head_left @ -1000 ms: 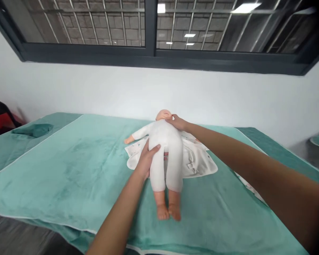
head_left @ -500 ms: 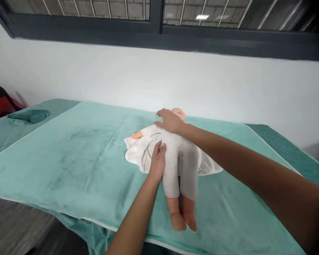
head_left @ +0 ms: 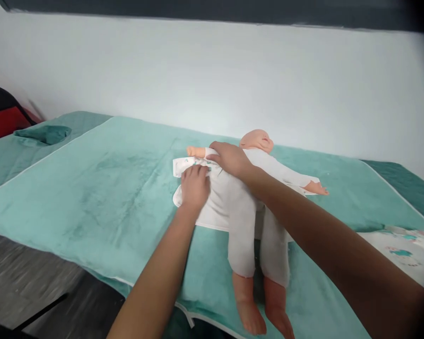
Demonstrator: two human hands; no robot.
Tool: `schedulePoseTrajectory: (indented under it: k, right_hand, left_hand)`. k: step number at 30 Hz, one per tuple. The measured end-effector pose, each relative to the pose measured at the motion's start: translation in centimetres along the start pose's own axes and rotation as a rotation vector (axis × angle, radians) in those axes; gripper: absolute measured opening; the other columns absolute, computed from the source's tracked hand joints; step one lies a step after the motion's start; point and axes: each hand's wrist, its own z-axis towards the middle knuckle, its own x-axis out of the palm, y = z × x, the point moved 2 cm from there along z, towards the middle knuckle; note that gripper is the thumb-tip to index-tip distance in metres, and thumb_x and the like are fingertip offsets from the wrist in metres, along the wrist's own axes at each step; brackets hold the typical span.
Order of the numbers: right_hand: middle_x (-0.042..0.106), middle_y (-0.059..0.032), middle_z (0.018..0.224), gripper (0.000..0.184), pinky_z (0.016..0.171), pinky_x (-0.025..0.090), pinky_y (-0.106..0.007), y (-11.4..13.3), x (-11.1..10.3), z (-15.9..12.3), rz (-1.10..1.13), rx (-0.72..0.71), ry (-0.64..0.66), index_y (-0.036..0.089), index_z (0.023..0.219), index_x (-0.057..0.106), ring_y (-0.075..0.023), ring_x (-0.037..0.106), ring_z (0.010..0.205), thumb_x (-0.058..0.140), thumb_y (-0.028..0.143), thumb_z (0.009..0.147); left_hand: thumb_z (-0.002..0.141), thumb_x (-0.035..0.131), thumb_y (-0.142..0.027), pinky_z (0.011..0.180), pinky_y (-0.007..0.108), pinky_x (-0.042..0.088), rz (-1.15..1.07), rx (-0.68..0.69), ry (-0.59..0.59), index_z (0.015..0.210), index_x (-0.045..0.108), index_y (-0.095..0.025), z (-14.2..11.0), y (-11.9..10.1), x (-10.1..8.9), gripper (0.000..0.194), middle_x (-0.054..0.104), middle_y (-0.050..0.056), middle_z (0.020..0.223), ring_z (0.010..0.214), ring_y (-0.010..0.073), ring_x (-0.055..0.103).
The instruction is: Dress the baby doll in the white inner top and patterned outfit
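Observation:
A baby doll (head_left: 240, 226) in a white body suit lies face up, feet towards me, with its head (head_left: 257, 140) turned to the right. Under it, a white printed baby garment (head_left: 214, 207) is spread open, its sleeve (head_left: 181, 166) stretched out to the left. My left hand (head_left: 196, 186) is closed with bent fingers on the garment near that sleeve; its fingertips are partly hidden. My right hand (head_left: 230, 159) grips the doll's arm near the shoulder, the doll's small hand (head_left: 195, 151) pointing left beyond it. My right forearm covers part of the doll's torso.
A teal plush cover (head_left: 102, 197) lies over the table. Another printed white cloth (head_left: 406, 254) is at the right, partly behind my forearm. A white wall (head_left: 183, 80) rises behind the table. Something red and black (head_left: 3, 115) stands at the far left.
The view has tipped down. My left hand has moved from beside the doll's hip up to the garment near the sleeve. My right hand now holds the doll's arm.

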Motion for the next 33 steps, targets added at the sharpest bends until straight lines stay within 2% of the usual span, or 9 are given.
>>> schedulePoseTrajectory:
  k: [5,9,13,16,19,23,27,31,33]
  right_hand:
    - [0.071,-0.0059,0.113,0.031,0.076,0.040,-0.032,-0.6,-0.2,-0.5,0.167,-0.080,0.007,0.024,0.121,0.061,-0.0253,0.061,0.099,0.049,0.043,0.099]
    - [0.068,-0.0036,0.125,0.039,0.090,0.040,-0.035,-0.8,-1.1,-1.3,0.241,-0.228,0.097,0.028,0.127,0.064,-0.0269,0.058,0.113,0.050,0.051,0.098]
    - [0.072,-0.0032,0.106,0.040,0.087,0.038,-0.035,-0.7,-1.5,-2.4,0.128,-0.298,0.221,0.031,0.113,0.072,-0.0258,0.060,0.103,0.056,0.061,0.092]
    - [0.072,-0.0060,0.101,0.036,0.086,0.037,-0.037,-0.4,-0.8,-2.5,-0.052,-0.283,0.179,0.027,0.105,0.072,-0.0267,0.061,0.100,0.054,0.056,0.094]
    - [0.071,-0.0106,0.103,0.038,0.085,0.037,-0.039,0.1,0.3,-2.0,-0.178,-0.223,0.122,0.021,0.106,0.068,-0.0292,0.061,0.099,0.050,0.053,0.096]
    - [0.071,-0.0163,0.101,0.034,0.082,0.039,-0.041,1.1,2.0,-1.2,-0.280,-0.146,0.106,0.015,0.107,0.063,-0.0317,0.062,0.096,0.049,0.045,0.097]
    - [0.071,-0.0180,0.101,0.021,0.083,0.040,-0.041,1.7,2.7,-0.7,-0.283,-0.072,0.076,0.014,0.110,0.058,-0.0319,0.063,0.097,0.049,0.023,0.094]
    - [0.070,-0.0148,0.108,0.019,0.089,0.042,-0.042,1.6,1.8,-1.1,-0.101,-0.020,0.078,0.017,0.105,0.061,-0.0311,0.062,0.101,0.050,0.024,0.091]
    - [0.070,-0.0113,0.114,0.020,0.093,0.042,-0.042,0.9,0.5,-2.6,0.064,0.079,-0.048,0.020,0.106,0.063,-0.0296,0.062,0.106,0.051,0.026,0.090]
  left_hand:
    - [0.095,0.053,-0.026,0.094,0.045,0.038,-0.143,-0.154,-0.059,0.092,0.068,-0.023,0.3,2.3,0.6,0.015,0.069,0.011,0.096,0.102,0.0309,0.060]
    - [0.093,0.052,-0.025,0.083,0.034,0.042,-0.540,-0.326,-0.247,0.090,0.064,-0.022,0.4,2.8,0.0,0.014,0.067,0.006,0.091,0.088,0.0226,0.059]
    - [0.088,0.061,-0.030,0.070,0.026,0.042,-0.903,-0.495,-0.363,0.090,0.064,-0.021,0.8,3.5,-0.7,0.009,0.060,-0.001,0.078,0.073,0.0148,0.055]
    - [0.083,0.067,-0.030,0.067,0.024,0.042,-1.012,-0.550,-0.391,0.089,0.066,-0.020,0.9,3.9,-1.1,0.012,0.058,-0.002,0.075,0.070,0.0119,0.053]
    - [0.079,0.074,-0.034,0.067,0.024,0.044,-1.275,-0.589,-0.308,0.091,0.065,-0.020,0.8,3.5,-1.2,0.020,0.059,-0.003,0.074,0.067,0.0108,0.055]
    - [0.071,0.082,-0.033,0.065,0.026,0.047,-1.596,-0.646,-0.020,0.093,0.064,-0.021,0.6,1.7,-1.1,0.031,0.066,-0.002,0.077,0.064,0.0119,0.060]
    - [0.070,0.083,-0.032,0.063,0.024,0.046,-1.644,-0.591,0.163,0.094,0.067,-0.021,0.4,0.2,-1.2,0.031,0.068,-0.001,0.078,0.064,0.0112,0.059]
    - [0.075,0.081,-0.041,0.075,0.028,0.051,-1.630,-0.569,0.185,0.106,0.069,-0.021,-0.1,-0.2,-1.1,0.039,0.070,0.002,0.089,0.079,0.0154,0.065]
    - [0.073,0.083,-0.039,0.087,0.033,0.052,-1.574,-0.533,0.199,0.115,0.068,-0.023,-0.4,-0.2,-0.8,0.047,0.071,0.004,0.103,0.094,0.0197,0.067]
